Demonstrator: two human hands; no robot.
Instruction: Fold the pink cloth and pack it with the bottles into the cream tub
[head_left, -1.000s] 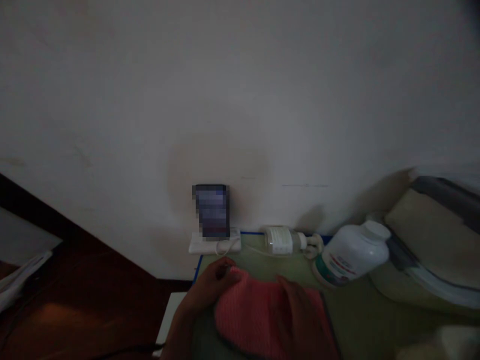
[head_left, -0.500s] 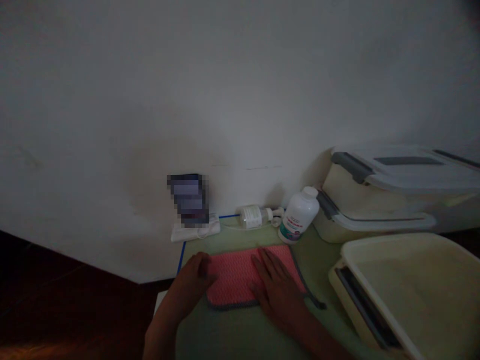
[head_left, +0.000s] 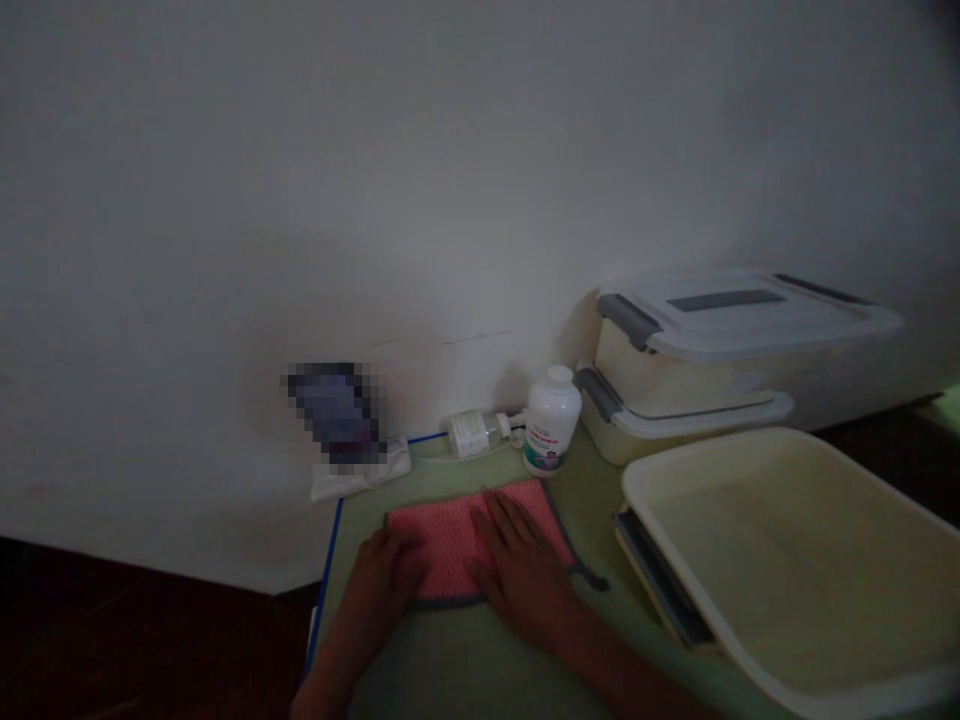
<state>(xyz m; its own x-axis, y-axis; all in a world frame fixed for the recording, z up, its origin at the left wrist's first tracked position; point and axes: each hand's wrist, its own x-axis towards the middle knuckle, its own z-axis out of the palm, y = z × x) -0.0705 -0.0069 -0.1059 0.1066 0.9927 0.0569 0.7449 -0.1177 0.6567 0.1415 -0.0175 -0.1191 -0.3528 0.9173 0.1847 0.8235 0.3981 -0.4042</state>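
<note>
A pink cleaning cloth with a dark grey border and a hanging loop lies flat on the green tabletop. My right hand rests on its right half, palm down with the fingers stretched out. At the cloth's left edge is my left hand, its fingers bent and the thumb apart from them, touching the cloth. Beyond the cloth, a white bottle with a printed label stands upright. Beside it, a clear pump bottle lies on its side.
On the right sits an open cream tub. Behind it are stacked storage boxes with grey latches. A blurred phone-like device leans above a white object at the back left. A pale wall rises behind the table.
The view has swung to the right, so everything sits further left. My left hand has settled onto the cloth's left edge; my right hand stays flat on it.
</note>
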